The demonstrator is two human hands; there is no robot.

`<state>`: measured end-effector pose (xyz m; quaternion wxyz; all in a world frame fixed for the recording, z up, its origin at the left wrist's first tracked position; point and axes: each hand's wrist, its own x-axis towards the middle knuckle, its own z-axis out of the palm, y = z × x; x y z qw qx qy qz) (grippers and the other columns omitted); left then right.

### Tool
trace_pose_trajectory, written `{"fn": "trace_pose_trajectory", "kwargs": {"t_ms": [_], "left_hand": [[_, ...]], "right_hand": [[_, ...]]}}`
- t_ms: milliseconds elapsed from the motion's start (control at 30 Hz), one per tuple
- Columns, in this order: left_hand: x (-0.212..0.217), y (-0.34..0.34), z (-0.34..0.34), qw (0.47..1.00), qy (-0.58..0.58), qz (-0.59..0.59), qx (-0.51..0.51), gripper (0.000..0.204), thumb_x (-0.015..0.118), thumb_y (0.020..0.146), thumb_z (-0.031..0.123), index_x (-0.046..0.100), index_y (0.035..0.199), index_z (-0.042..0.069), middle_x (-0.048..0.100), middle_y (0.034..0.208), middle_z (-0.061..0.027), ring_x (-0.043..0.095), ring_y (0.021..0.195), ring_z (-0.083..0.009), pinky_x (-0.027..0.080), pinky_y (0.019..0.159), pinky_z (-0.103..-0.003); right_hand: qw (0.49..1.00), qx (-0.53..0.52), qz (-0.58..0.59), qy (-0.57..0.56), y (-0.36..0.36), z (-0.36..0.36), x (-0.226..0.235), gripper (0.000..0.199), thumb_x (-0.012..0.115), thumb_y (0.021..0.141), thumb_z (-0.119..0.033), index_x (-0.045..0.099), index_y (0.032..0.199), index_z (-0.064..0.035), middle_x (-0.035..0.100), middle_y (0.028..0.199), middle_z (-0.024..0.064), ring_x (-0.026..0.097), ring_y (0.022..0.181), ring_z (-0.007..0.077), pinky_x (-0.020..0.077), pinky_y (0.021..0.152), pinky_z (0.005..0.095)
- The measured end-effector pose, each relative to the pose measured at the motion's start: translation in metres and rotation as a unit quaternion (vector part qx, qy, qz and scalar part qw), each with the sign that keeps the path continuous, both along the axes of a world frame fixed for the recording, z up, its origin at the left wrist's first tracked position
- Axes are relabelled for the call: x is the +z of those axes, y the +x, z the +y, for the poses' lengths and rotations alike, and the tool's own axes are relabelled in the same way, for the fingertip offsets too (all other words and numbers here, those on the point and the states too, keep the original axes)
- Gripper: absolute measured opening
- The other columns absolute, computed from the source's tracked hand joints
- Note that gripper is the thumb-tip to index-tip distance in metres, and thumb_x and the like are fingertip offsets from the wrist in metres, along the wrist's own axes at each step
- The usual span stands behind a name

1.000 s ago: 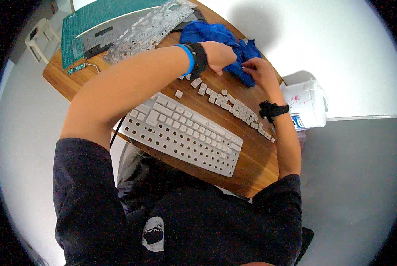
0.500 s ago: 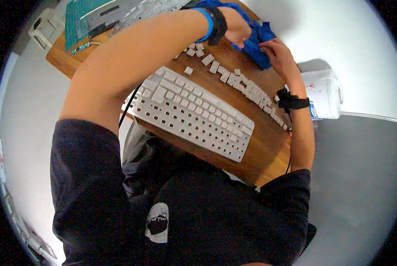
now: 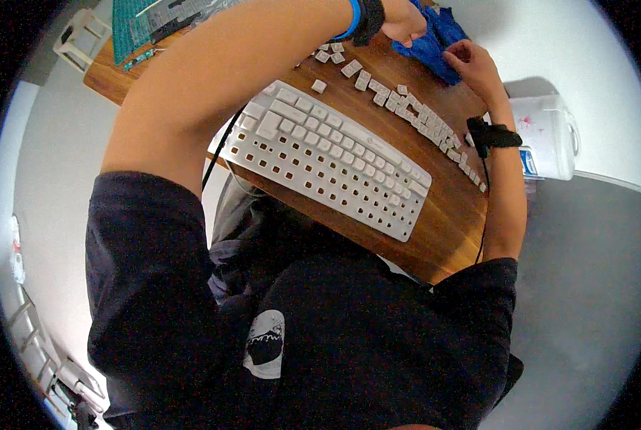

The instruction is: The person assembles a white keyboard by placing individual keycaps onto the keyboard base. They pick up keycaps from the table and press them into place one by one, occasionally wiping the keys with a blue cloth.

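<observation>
While I watched from far off through the head camera, the person's black shirt (image 3: 363, 337) took up the near part. Just past it, a white keyboard (image 3: 327, 155) lay on the wooden table (image 3: 455, 231), its long side running from upper left to lower right. Its far rows had keys on, and its near rows showed mostly square holes. Next, a line of loose white keycaps (image 3: 426, 122) ran much the same way, with one lone keycap (image 3: 319, 86) set apart.

Farther out I saw a bunched blue cloth (image 3: 435, 49). It lay to the right of the left hand (image 3: 405, 26) and to the left of the right hand's (image 3: 472, 67) fingertips. Both hands were so close to it that I could not call one nearer. The left fingers were curled in, but I could not tell if they gripped anything. The right thumb and first finger bent toward each other by the cloth; whether they pinched something tiny, I could not tell. The left arm (image 3: 213, 86) hid part of the table, and the top edge cut off the green cutting mat (image 3: 125, 30).
</observation>
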<state>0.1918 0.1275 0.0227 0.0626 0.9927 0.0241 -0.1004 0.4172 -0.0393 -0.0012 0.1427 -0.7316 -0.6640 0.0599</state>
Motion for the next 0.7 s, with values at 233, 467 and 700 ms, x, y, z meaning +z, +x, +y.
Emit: {"fn": "trace_pose_trajectory", "kwargs": {"t_ms": [233,467,700], "left_hand": [[-0.006,0.025,0.01,0.993,-0.035,-0.108,0.025,0.024,0.076,0.096,0.022,0.081,0.104,0.001,0.08,0.108,-0.0196,0.077,0.101,-0.0363,0.06,0.086,-0.049],[-0.049,0.042,0.03,0.913,-0.196,-0.359,-0.006,0.005,0.075,0.072,0.005,0.078,0.07,0.001,0.074,0.073,-0.018,0.074,0.069,-0.0358,0.058,0.065,-0.048],[-0.035,0.028,0.03,0.967,-0.105,-0.234,0.006,0.009,0.081,0.075,0.006,0.076,0.071,-0.001,0.072,0.075,-0.0225,0.074,0.07,-0.0354,0.058,0.065,-0.047]], "right_hand": [[0.999,0.047,-0.006,-0.009,0.012,-0.005,-0.024,0.02,0.074,0.105,-0.018,0.075,0.115,-0.0002,0.079,0.1,0.0094,0.072,0.092,0.0185,0.0581,0.086,0.0355],[0.995,0.06,-0.064,-0.049,-0.003,0.012,-0.015,0.016,0.076,0.102,-0.017,0.074,0.107,-0.002,0.077,0.096,0.0117,0.071,0.088,0.0204,0.0569,0.081,0.0369],[0.997,0.067,-0.035,-0.027,0.003,0.006,-0.024,0.015,0.075,0.103,-0.018,0.072,0.106,-0.0035,0.074,0.092,0.0105,0.068,0.084,0.0197,0.0555,0.078,0.0384]]}}
